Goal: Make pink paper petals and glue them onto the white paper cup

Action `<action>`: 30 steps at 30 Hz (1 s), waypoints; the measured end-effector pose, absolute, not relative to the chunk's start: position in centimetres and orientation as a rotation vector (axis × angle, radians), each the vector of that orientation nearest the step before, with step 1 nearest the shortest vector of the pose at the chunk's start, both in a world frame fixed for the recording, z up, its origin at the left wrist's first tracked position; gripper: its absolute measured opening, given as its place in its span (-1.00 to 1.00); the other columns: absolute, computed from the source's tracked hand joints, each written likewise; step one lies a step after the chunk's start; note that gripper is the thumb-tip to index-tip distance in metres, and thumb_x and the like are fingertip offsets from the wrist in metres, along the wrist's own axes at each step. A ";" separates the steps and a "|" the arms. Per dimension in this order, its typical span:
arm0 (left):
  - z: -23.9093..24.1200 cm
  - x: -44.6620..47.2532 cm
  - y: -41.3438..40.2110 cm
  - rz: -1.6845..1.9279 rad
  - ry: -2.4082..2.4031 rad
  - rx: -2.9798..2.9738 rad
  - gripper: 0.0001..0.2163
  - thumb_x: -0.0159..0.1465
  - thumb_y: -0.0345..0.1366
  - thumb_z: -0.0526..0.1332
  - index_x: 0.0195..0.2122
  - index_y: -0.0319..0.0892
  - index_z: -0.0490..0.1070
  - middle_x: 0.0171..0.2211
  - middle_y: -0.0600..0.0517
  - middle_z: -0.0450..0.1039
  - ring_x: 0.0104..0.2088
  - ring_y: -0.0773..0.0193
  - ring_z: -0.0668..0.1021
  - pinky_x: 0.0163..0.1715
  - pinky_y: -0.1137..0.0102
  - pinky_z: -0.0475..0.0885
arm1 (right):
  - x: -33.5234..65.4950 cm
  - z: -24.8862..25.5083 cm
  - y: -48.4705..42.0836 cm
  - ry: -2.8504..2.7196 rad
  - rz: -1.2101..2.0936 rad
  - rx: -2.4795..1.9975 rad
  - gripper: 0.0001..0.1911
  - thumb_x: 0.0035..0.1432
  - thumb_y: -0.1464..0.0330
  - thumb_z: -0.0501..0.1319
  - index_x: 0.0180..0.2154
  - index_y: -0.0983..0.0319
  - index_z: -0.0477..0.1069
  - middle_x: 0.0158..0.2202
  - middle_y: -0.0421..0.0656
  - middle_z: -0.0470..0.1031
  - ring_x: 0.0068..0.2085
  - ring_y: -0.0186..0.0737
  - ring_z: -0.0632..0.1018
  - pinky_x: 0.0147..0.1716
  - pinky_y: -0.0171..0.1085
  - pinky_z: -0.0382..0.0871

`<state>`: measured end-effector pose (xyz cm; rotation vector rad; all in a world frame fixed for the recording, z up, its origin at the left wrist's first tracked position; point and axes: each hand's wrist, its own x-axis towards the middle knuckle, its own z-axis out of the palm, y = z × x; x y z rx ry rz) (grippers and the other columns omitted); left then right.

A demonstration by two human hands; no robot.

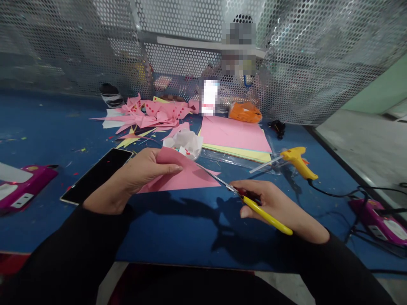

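Head view: left hand (141, 170) pinches pink paper (192, 178), right hand (275, 201) curls round scissors (267, 217); cutting seems in hand, any next snip needing steadiness.

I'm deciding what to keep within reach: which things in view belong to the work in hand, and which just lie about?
Work in hand:
pink sheet, held by the left hand
scissors, held by the right hand
paper stack, perhaps

Seemingly just lying about:
phone
yellow glue gun
orange packet
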<state>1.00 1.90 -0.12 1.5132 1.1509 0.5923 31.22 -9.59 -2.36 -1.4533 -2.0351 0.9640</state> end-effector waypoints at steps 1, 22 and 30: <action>-0.1 1.1 1.8 0.576 1.152 1.525 -0.79 0.05 -0.17 0.46 -0.31 -0.11 0.65 -0.29 0.06 0.68 -0.22 0.19 0.62 -0.09 0.32 0.49 | 31.1 -2.4 -9.6 -2.041 0.948 -1.467 -0.40 0.10 -0.08 0.33 0.02 0.19 0.56 -0.27 -0.12 0.59 -0.28 -0.14 0.53 -0.28 -0.24 0.43; -0.6 1.7 1.7 0.514 1.207 1.529 -0.81 -0.02 -0.14 0.46 -0.38 -0.05 0.66 -0.32 0.04 0.68 -0.25 0.14 0.64 -0.19 0.33 0.52 | 30.7 -2.3 -9.7 -2.089 0.876 -1.494 -0.53 0.16 -0.06 0.30 -0.17 0.19 0.61 -0.36 -0.15 0.55 -0.37 -0.23 0.46 -0.35 -0.28 0.34; -0.6 1.6 1.8 0.508 1.207 1.503 -0.81 -0.04 -0.14 0.47 -0.40 -0.04 0.65 -0.33 0.02 0.68 -0.27 0.14 0.64 -0.22 0.33 0.52 | 30.5 -2.3 -9.7 -2.106 0.855 -1.492 -0.52 0.19 -0.07 0.26 -0.18 0.19 0.61 -0.42 -0.18 0.50 -0.40 -0.27 0.41 -0.39 -0.30 0.28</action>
